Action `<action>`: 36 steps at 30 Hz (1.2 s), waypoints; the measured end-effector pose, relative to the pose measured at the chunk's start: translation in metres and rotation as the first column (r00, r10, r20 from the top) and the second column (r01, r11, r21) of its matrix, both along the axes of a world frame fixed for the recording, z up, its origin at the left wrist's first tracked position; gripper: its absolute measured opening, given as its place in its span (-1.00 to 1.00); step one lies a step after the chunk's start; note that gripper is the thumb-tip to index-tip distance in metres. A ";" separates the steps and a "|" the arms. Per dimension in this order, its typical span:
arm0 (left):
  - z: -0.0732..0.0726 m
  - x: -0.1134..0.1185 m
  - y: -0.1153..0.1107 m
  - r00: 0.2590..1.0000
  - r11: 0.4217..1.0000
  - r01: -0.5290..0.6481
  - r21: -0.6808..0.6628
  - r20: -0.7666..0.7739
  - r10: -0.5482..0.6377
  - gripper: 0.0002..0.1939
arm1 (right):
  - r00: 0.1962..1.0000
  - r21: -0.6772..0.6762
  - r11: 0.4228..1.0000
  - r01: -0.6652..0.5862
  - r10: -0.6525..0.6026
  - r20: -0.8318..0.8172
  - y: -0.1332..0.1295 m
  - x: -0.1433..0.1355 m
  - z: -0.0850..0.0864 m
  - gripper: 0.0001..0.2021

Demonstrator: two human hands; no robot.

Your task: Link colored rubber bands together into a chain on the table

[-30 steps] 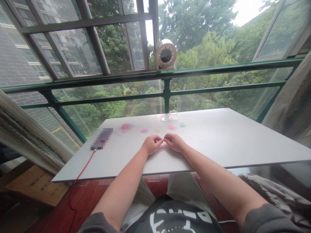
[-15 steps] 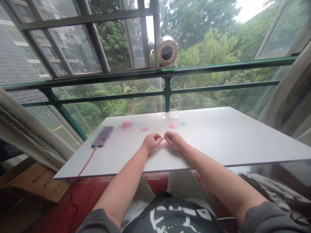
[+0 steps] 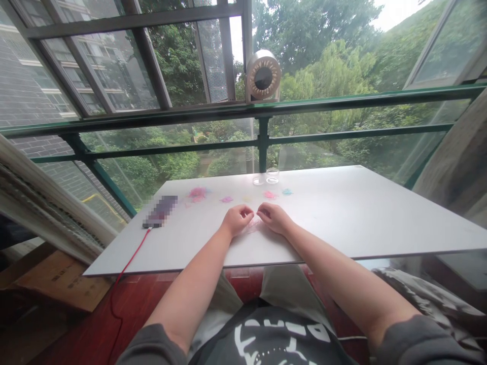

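Pink rubber bands [image 3: 254, 226], as far as I can make out at this size, lie as a faint heap on the white tabletop [image 3: 361, 213] right under my two hands, near the front edge. Starting at the far left, a red cable [image 3: 127, 263] runs up from the floor to a dark phone [image 3: 160, 211] lying flat on the table's left part. Past it, along the back, sits a row of small coloured heaps: a larger pink pile [image 3: 197, 193], a purple one [image 3: 226, 199], a pale yellow one [image 3: 247, 198]. My left hand [image 3: 236, 219] rests on the table with its fingers curled in, thumb and forefinger pressed together on what looks like a thin pink band. My right hand [image 3: 274, 218] faces it just beside, fingertips nearly touching, likewise curled into a pinch; I cannot tell if it grips the same band. Behind them two clear round dishes [image 3: 266, 177] stand side by side at the far edge, then a pink heap [image 3: 270, 194] and a teal one [image 3: 286, 191].
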State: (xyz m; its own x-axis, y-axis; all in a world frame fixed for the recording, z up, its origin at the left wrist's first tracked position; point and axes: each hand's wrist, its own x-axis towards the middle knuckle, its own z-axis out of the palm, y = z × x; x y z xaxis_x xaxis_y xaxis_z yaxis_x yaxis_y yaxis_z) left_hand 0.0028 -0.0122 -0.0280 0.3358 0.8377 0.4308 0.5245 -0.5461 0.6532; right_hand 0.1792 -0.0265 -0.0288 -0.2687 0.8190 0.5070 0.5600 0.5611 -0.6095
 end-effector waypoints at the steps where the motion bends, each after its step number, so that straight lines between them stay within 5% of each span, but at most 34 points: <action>1: 0.000 0.000 0.000 1.000 1.000 0.002 0.000 0.002 -0.002 -0.83 | 1.000 -0.006 1.000 -0.005 0.005 -0.003 0.000 0.000 0.000 -0.93; 36: 0.004 0.001 -0.002 0.999 0.999 -0.021 -0.039 -0.050 0.019 -0.84 | 0.999 0.048 0.999 -0.022 0.020 0.047 0.001 0.002 -0.002 -0.90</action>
